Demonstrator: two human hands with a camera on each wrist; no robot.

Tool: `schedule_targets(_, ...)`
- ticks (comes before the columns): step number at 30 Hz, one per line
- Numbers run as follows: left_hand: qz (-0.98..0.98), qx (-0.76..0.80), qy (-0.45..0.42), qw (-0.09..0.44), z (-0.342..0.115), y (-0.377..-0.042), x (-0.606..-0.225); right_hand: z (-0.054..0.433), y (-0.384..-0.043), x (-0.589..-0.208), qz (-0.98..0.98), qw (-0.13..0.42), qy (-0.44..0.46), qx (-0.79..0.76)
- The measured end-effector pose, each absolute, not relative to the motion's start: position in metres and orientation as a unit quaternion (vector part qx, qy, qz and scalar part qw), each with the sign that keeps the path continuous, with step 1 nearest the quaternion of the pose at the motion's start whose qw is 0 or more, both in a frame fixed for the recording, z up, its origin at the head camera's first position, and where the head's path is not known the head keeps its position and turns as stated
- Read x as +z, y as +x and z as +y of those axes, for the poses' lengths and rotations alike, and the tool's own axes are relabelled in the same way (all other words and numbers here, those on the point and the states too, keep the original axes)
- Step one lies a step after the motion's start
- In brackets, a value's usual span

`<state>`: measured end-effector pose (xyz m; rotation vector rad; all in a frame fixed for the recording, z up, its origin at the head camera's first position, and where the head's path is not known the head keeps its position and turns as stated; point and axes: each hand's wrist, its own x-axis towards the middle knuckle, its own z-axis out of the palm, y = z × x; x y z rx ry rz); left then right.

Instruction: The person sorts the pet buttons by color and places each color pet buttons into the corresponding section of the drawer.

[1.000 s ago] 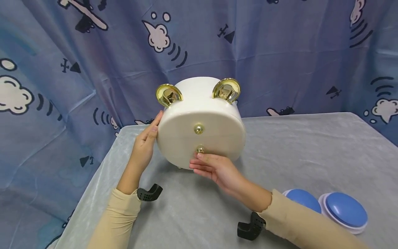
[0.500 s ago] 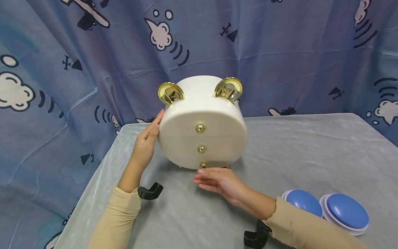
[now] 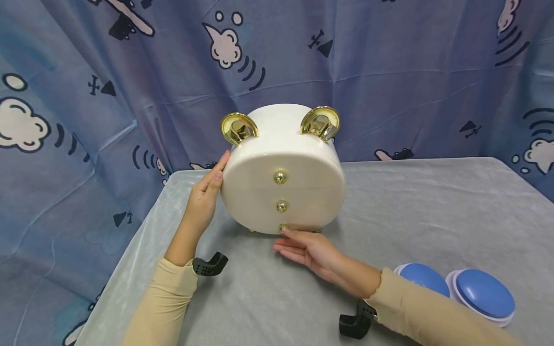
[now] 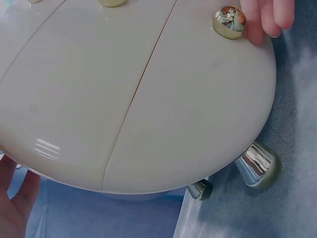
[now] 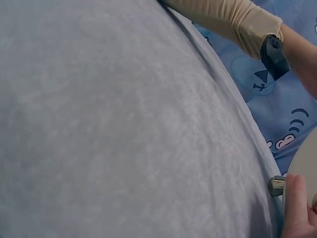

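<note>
A white oval drawer box stands at mid-table, its front facing me. Two gold ears top it, and three gold knobs run down the front. My left hand rests along the box's left side with the fingers fairly straight. Low at the front is my right hand, its thumb tip at the lowest knob and its other fingers extended below. Beside that knob, the left wrist view shows fingertips close to the box front. Thin seams divide the drawers, which sit flush.
Two blue domed discs with white rims lie at the right, one partly behind the right sleeve. Short metallic feet hold up the box. Grey cloth covers the table; a blue patterned curtain hangs behind.
My right hand has dropped from around the middle knob to the lowest one, then risen slightly so the thumb overlaps it. The left hand stays on the box's side.
</note>
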<state>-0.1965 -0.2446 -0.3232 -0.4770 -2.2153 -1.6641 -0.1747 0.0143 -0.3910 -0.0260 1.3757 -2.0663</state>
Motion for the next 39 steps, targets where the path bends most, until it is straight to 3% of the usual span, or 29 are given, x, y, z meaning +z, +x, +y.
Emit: schedule_targets(39, -0.785, -0.576, -0.165, 0.155, -0.246, -0.198, -0.324, 0.012, -0.171, -0.393, 0.522, 0.32, 0.011, -0.79)
